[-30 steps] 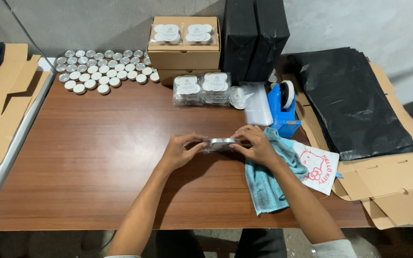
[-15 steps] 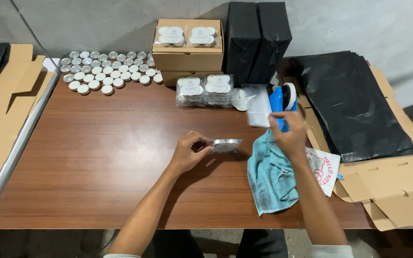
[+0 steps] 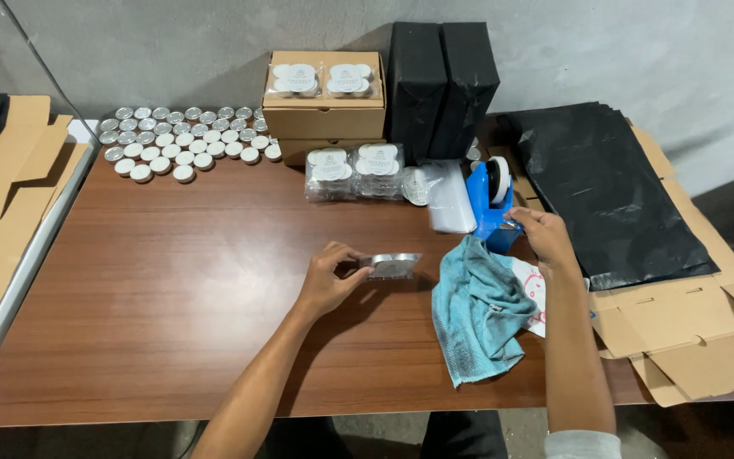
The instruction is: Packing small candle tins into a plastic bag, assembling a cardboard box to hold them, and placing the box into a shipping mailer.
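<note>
Your left hand [image 3: 326,280] pinches the left end of a small clear plastic-wrapped pack of round silver tins [image 3: 391,266], fingers closed on it, holding it low over the brown wooden table [image 3: 172,280] near its middle. The pack's long axis runs left to right, its free end pointing right toward the crumpled teal cloth [image 3: 479,310].

Your right hand [image 3: 539,238] reaches to the blue tape dispenser [image 3: 492,204] at the far right, fingers curled at its near edge; whether they grip tape I cannot tell.

With only one end pinched, the pack could sag or twist, and the tins inside may shift. A hard pull could also drag the dispenser into the clear plastic tub [image 3: 450,197] just beside it.
</note>
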